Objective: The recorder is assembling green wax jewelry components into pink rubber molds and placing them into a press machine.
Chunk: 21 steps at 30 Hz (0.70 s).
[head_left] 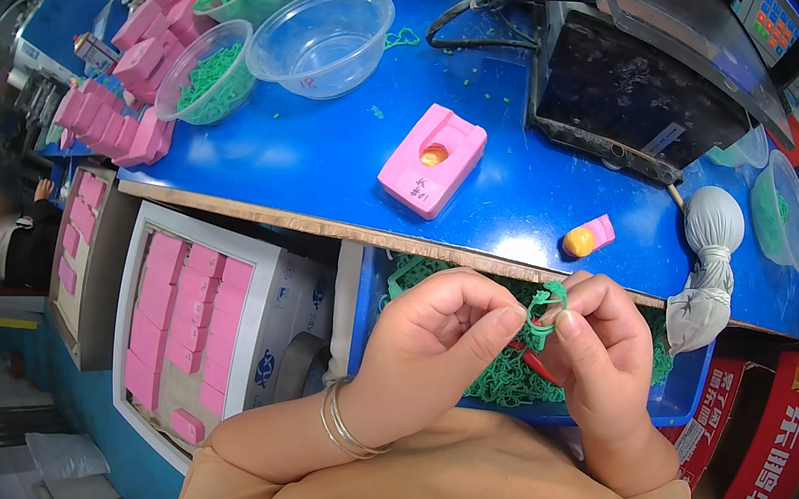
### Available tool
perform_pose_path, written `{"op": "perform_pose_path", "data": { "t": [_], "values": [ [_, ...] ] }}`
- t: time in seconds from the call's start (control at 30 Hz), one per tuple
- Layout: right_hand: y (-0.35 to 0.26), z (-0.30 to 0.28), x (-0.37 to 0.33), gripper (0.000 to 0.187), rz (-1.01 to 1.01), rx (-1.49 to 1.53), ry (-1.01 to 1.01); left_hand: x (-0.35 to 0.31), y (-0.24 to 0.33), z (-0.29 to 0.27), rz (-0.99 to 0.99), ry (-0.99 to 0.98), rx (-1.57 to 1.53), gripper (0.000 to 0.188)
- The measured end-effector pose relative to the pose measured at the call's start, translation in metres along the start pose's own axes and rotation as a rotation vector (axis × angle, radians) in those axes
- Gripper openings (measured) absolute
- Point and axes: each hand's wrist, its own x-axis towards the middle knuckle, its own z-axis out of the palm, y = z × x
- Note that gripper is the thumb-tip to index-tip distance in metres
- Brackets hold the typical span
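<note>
Over the blue bin both my hands meet at a small green looped piece, wax-like or plastic. My left hand, with thin metal bangles at its wrist, pinches the piece's left side between thumb and finger. From the right, my right hand grips it with thumb and fingertips. Something red, like a tool handle, shows beside the right palm; its kind is hidden. Tangled green pieces fill the bin below. A pink mold block with a round opening lies on the blue table.
A small pink-and-yellow piece and a tied grey cloth bundle lie to the right. A dark machine stands behind. Clear bowls and stacked pink blocks are at the far left; pink blocks also fill a white tray.
</note>
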Motion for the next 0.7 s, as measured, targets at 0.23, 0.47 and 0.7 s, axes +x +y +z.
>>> {"op": "perform_pose_path", "data": {
  "t": [0.23, 0.47, 0.7],
  "values": [
    [0.0013, -0.0022, 0.0024, 0.009, 0.223, 0.313, -0.074, 0.0009, -0.0052, -0.0025, 0.110, -0.113, 0.002, 0.017],
    [0.0036, -0.0004, 0.0051, 0.012, 0.422, 0.511, -0.119, -0.0013, -0.0050, -0.0038, 0.075, -0.136, 0.109, 0.017],
    [0.0068, -0.0003, 0.0035, 0.012, 0.373, 0.457, -0.137, -0.0009, -0.0039, -0.0003, 0.085, -0.099, 0.091, 0.016]
  ]
}}
